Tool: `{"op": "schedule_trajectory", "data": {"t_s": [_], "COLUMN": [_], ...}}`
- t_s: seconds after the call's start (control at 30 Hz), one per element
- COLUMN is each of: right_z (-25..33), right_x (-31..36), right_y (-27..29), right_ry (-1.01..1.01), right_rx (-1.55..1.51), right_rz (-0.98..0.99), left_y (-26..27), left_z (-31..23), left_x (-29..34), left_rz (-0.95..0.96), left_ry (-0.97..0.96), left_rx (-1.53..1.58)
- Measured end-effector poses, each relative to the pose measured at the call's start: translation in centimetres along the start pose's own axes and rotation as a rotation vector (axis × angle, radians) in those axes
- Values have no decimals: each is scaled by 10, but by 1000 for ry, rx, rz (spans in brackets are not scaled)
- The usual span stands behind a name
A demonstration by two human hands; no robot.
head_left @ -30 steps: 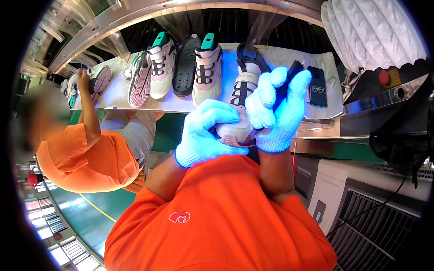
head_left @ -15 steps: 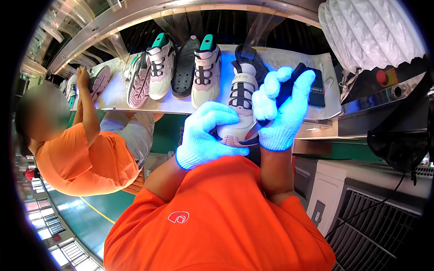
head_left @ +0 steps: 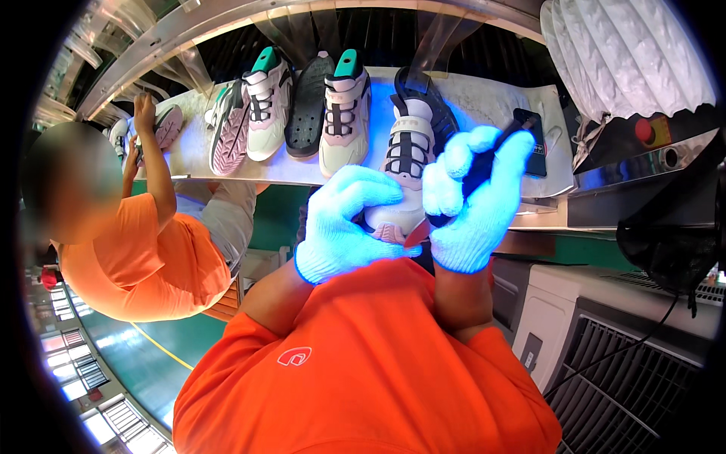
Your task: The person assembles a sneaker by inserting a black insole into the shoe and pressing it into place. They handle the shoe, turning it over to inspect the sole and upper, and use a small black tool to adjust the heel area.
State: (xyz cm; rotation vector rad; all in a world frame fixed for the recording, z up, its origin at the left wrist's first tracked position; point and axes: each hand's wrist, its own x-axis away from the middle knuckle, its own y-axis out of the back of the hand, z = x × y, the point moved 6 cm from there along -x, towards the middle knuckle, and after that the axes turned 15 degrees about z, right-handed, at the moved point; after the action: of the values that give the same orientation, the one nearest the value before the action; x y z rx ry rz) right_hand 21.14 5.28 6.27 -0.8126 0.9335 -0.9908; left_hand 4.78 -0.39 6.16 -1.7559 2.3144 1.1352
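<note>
A white sneaker [head_left: 399, 204] with pale pink trim and dark straps points its toe toward me. My left hand [head_left: 349, 219], in a knitted glove lit bright blue, is closed round the toe. On the other side, my gloved right hand [head_left: 475, 198] grips a black handheld tool [head_left: 479, 171], its kind mostly hidden by the fingers. A small reddish patch shows between the shoe's toe and the right hand; I cannot tell what it is. A black sole [head_left: 429, 102] lies behind the held shoe.
More sneakers [head_left: 344, 125] and a black sole [head_left: 308, 113] line the bench [head_left: 484, 98]. A phone [head_left: 532, 140] lies at its right. A white ribbed duct [head_left: 616, 57] hangs beside a red button [head_left: 644, 131]. At left a person in orange [head_left: 144, 261] handles a sole.
My right hand has shifted slightly down and stays closed on the tool. The left hand keeps its hold on the shoe. A reddish patch now shows by the toe. The co-worker's hands have moved.
</note>
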Motion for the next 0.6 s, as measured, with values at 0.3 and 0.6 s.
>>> {"op": "schedule_trajectory", "data": {"t_s": [0.3, 0.6], "right_z": [10, 6], "right_x": [-12, -8], "right_y": [12, 7], "right_ry": [20, 17], "right_rx": [-28, 86], "right_rz": [61, 159], "left_y": [-8, -7], "left_z": [-2, -1], "left_x": [3, 5], "left_rz": [2, -17], "left_ry": [-62, -55], "left_rx": [-47, -28]}}
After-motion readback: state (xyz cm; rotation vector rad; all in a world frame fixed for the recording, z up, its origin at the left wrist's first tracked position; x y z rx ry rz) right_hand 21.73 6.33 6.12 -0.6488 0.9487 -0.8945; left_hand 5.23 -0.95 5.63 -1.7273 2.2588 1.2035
